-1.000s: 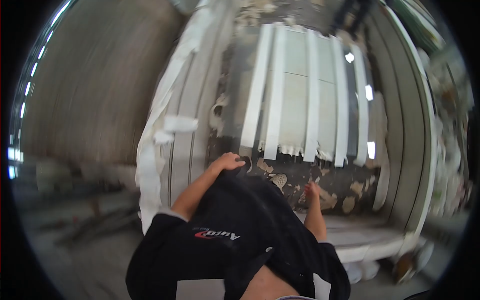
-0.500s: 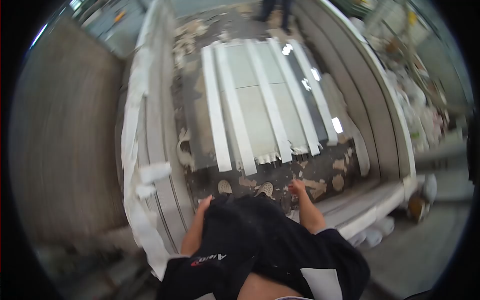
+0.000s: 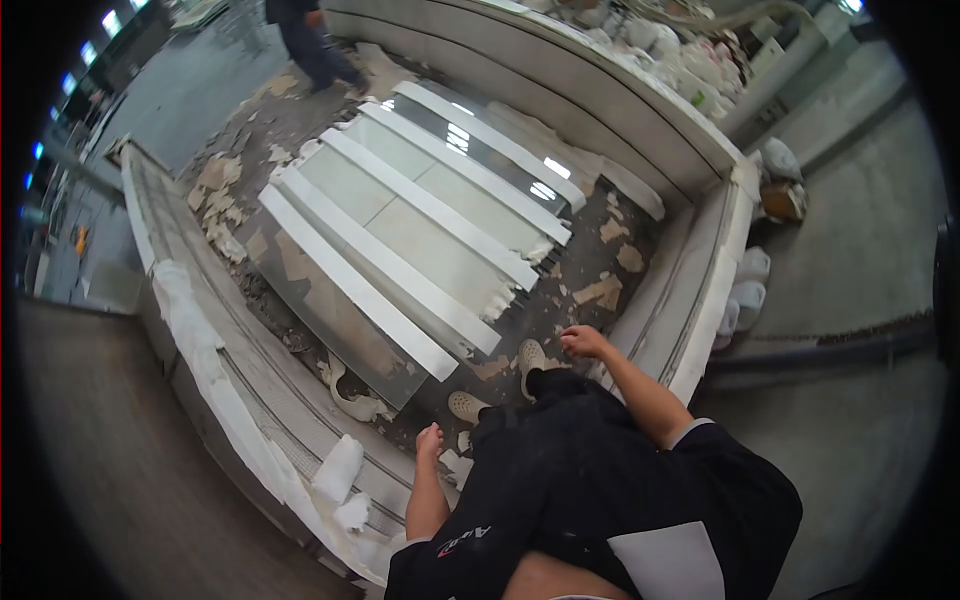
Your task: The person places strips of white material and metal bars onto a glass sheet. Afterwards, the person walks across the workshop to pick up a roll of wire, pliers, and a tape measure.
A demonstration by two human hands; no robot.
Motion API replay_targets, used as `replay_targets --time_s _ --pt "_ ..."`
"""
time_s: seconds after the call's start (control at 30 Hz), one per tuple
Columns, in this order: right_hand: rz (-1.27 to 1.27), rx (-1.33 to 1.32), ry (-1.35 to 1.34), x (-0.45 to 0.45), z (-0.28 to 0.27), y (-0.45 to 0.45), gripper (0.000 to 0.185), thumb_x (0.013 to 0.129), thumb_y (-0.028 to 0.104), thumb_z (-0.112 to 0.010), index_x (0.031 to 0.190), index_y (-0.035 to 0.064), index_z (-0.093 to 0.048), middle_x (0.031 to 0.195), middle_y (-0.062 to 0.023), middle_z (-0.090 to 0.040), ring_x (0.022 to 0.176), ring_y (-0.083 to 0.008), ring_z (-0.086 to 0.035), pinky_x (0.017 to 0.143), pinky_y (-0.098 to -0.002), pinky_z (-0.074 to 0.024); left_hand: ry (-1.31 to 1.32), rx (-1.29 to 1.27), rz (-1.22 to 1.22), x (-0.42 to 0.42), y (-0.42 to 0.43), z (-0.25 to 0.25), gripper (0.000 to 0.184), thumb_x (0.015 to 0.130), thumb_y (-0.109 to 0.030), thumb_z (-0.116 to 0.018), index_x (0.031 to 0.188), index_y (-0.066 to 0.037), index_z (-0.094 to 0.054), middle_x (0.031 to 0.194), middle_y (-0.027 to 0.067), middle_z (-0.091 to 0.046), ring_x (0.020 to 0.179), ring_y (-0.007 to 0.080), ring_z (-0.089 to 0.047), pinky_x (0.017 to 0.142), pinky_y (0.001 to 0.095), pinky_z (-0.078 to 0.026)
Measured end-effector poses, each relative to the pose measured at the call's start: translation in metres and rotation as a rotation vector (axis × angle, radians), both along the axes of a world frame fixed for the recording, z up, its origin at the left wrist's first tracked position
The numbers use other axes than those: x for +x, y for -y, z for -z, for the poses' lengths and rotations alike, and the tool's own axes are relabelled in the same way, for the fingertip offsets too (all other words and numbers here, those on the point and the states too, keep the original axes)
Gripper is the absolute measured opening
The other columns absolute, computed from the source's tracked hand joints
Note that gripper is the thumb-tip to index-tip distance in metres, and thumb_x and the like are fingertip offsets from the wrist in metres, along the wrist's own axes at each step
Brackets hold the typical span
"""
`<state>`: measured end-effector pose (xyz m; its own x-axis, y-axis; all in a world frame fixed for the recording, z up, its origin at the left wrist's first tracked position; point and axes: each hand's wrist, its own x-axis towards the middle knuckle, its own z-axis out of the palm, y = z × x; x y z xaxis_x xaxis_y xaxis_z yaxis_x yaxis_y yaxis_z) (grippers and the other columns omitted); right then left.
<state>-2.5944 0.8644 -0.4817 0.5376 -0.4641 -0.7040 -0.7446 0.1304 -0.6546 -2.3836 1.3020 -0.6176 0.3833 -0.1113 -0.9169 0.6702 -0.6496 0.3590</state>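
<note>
My left hand hangs beside my dark clothing at the lower middle, its fingers curled with nothing visible in them. On the other side, my right hand is held forward above the floor near my right shoe, fingers also curled in and no object showing. Neither hand touches the sheets. In front of my feet lies a glossy glass-like sheet, with pale panels on it. Several long white strips run side by side across them, their near ends close to my shoes.
Low grey walls edged with white padding enclose the floor. Torn brown scraps litter it. Another person's legs are at the far opening. White bags are heaped beyond the far-right wall.
My view has turned right, so the strips now slant across it. My left hand is farther from the left wall in view. The other person has moved to the upper left of the view.
</note>
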Motion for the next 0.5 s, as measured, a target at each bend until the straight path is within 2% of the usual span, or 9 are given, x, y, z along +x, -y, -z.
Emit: replay_targets --time_s 0.07,0.2,0.23,0.27,0.33,0.37,0.4,0.47,0.5 --pt "0.107 -0.055 -0.050 -0.044 -0.001 -0.004 0.027 0.090 0.023 -0.056 0.107 0.0028 -0.062 0.083 -0.0079 -0.066 0.063 -0.0137 -0.061 0.053 -0.0283 -0.0493 -0.082 -0.045 0.045 0.024 -0.008 0.002 0.034 0.091 -0.044 -0.053 0.109 -0.016 -0.060 0.093 -0.0034 -0.061 0.082 0.0141 -0.055 0.073 0.0397 -0.042" --pt "0.417 0.009 -0.358 -0.120 0.002 -0.025 0.025 0.086 0.027 -0.058 0.100 0.0069 -0.064 0.078 -0.0057 -0.066 0.060 -0.0144 -0.062 0.051 -0.0312 -0.0499 -0.031 -0.031 0.084 0.071 -0.007 0.005 0.037 0.091 -0.043 -0.052 0.114 -0.014 -0.057 0.097 -0.0009 -0.062 0.083 0.0152 -0.056 0.073 0.0402 -0.043" --pt "0.528 0.077 -0.391 -0.136 0.007 -0.031 0.023 0.084 0.028 -0.060 0.093 0.0076 -0.065 0.076 -0.0043 -0.066 0.060 -0.0150 -0.062 0.052 -0.0320 -0.0497 -0.011 -0.034 0.085 0.081 -0.002 0.004 0.038 0.091 -0.044 -0.052 0.114 -0.014 -0.057 0.097 -0.0005 -0.062 0.082 0.0152 -0.057 0.072 0.0400 -0.043" --pt "0.549 0.082 -0.390 -0.142 0.006 -0.038 0.023 0.084 0.028 -0.060 0.093 0.0076 -0.065 0.076 -0.0043 -0.066 0.060 -0.0150 -0.062 0.052 -0.0320 -0.0497 0.009 -0.032 0.094 0.090 0.004 0.003 0.039 0.091 -0.045 -0.051 0.114 -0.014 -0.057 0.098 -0.0002 -0.062 0.081 0.0147 -0.057 0.071 0.0388 -0.042" --pt "0.620 0.142 -0.317 -0.149 0.008 -0.047 0.019 0.081 0.025 -0.060 0.085 0.0071 -0.065 0.073 -0.0080 -0.067 0.055 -0.0180 -0.063 0.049 -0.0355 -0.0504 0.027 -0.050 0.100 0.100 0.021 0.002 0.038 0.091 -0.045 -0.051 0.113 -0.014 -0.057 0.097 -0.0004 -0.062 0.078 0.0141 -0.057 0.067 0.0369 -0.042" --pt "0.493 0.003 -0.354 -0.146 0.005 -0.050 0.022 0.079 0.026 -0.061 0.084 0.0057 -0.068 0.076 -0.0090 -0.068 0.060 -0.0191 -0.065 0.058 -0.0358 -0.0529 0.045 -0.067 0.087 0.104 0.031 -0.001 0.037 0.091 -0.045 -0.051 0.111 -0.014 -0.057 0.095 -0.0005 -0.062 0.075 0.0135 -0.057 0.063 0.0349 -0.043" --pt "0.508 0.016 -0.351 -0.150 0.020 -0.049 0.022 0.079 0.026 -0.061 0.084 0.0057 -0.068 0.076 -0.0090 -0.068 0.060 -0.0191 -0.065 0.058 -0.0358 -0.0529 0.053 -0.061 0.087 0.103 0.044 -0.004 0.035 0.091 -0.044 -0.052 0.108 -0.014 -0.057 0.091 -0.0008 -0.062 0.068 0.0120 -0.057 0.054 0.0304 -0.042" --pt "0.155 -0.433 -0.280 -0.150 0.051 -0.043 0.027 0.078 0.028 -0.063 0.088 0.0042 -0.071 0.077 -0.0096 -0.069 0.067 -0.0184 -0.066 0.068 -0.0325 -0.0528 0.040 -0.056 0.159 0.097 0.071 -0.009 0.039 0.091 -0.044 -0.050 0.113 -0.013 -0.057 0.100 -0.0002 -0.063 0.085 0.0151 -0.059 0.067 0.0352 -0.043" --pt "0.205 -0.285 -0.246 -0.143 0.043 -0.035 0.031 0.077 0.030 -0.063 0.093 0.0042 -0.071 0.080 -0.0091 -0.070 0.072 -0.0177 -0.066 0.071 -0.0298 -0.0510 0.039 -0.064 0.161 0.089 0.088 -0.018 0.035 0.092 -0.044 -0.051 0.109 -0.014 -0.057 0.092 -0.0011 -0.062 0.073 0.0125 -0.057 0.056 0.0304 -0.041"
